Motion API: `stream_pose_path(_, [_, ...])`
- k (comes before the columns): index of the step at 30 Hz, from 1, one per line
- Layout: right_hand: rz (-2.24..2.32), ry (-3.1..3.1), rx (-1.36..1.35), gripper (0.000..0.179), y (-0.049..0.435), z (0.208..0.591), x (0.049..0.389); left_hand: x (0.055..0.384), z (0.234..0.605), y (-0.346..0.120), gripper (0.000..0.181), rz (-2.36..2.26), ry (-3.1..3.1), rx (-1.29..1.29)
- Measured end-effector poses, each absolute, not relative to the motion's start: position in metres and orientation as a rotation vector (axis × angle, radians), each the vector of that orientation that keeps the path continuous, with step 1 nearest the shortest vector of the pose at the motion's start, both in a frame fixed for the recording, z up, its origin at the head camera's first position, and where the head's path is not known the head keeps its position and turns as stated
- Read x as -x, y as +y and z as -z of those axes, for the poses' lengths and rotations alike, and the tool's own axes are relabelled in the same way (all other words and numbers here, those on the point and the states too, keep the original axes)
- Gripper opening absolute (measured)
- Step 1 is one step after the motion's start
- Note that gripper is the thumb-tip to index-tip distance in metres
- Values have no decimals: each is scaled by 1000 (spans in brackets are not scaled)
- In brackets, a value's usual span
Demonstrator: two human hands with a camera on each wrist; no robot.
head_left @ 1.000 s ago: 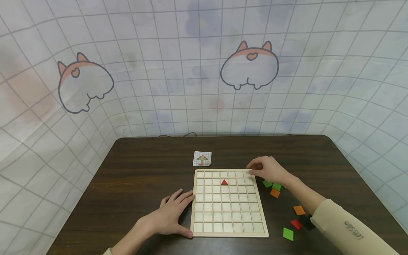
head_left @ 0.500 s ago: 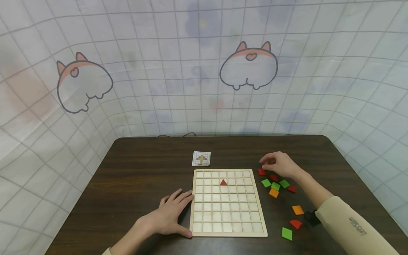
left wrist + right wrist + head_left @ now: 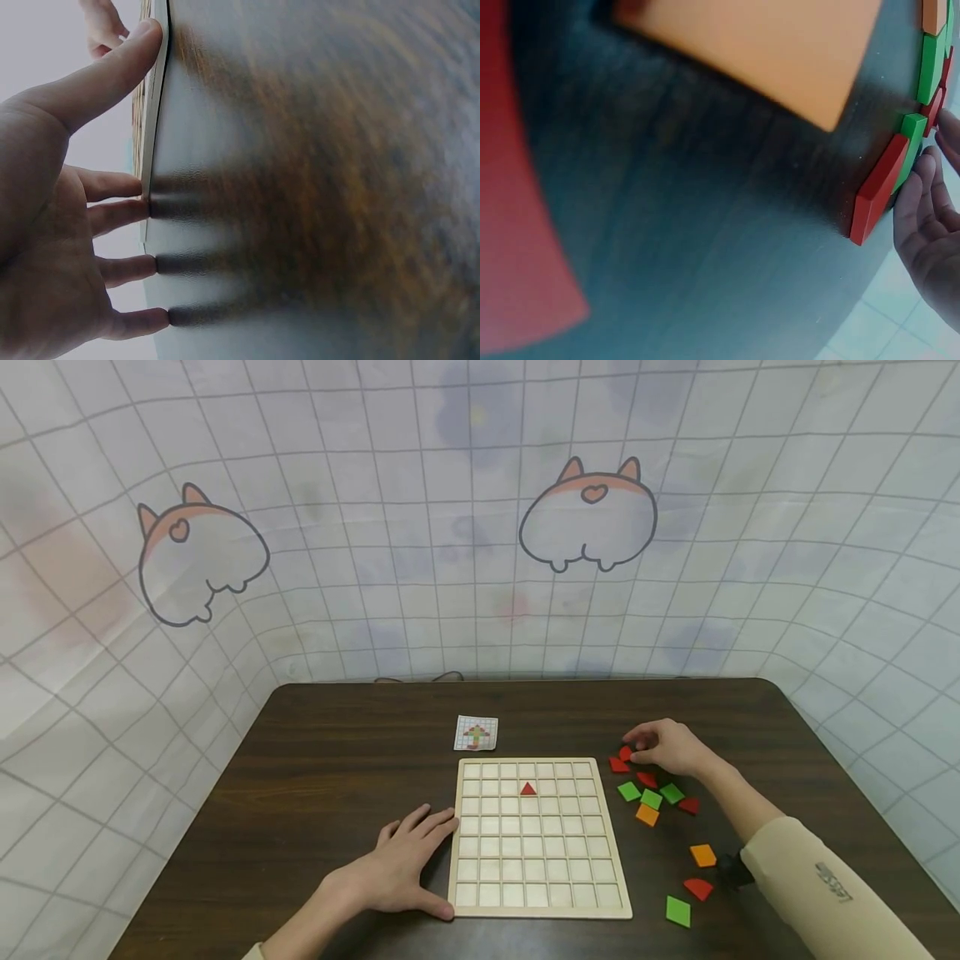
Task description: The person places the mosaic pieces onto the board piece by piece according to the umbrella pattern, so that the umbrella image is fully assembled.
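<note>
A pale wooden grid board (image 3: pixel 532 847) lies flat on the dark table, with one red triangle tile (image 3: pixel 528 789) in a cell near its far side. My left hand (image 3: pixel 397 864) rests against the board's left edge, fingers spread and straight; in the left wrist view the thumb (image 3: pixel 124 71) touches the rim and fingertips meet the table. Beyond the board's far right corner, my right hand (image 3: pixel 671 747) pinches a small red tile (image 3: pixel 626 753) between thumb and forefinger. Its exact shape is partly hidden by the fingers. Another red tile (image 3: pixel 618 765) lies right below it.
Green tiles (image 3: pixel 628 791), orange tiles (image 3: pixel 647 815) and more red tiles (image 3: pixel 688 806) lie scattered right of the board. A small pattern card (image 3: pixel 476 733) lies behind it. A dark object (image 3: pixel 733 870) sits by the right sleeve. A patterned cloth wall (image 3: pixel 420 568) surrounds the table.
My right hand has moved right, from the board's far right corner to the scattered tiles, and a red tile now shows at its fingertips. The left hand has stayed in place.
</note>
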State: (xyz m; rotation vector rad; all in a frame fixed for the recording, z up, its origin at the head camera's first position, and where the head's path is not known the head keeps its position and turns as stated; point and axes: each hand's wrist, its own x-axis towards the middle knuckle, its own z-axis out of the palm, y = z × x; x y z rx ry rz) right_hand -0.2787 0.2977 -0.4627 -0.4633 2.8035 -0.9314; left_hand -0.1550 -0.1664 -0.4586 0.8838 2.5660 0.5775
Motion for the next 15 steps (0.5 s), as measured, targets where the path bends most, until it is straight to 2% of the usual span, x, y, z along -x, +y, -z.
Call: stream_pose_path(15, [851, 2815, 505, 24, 296, 462, 279, 156, 460, -167, 111, -578, 2571, -884])
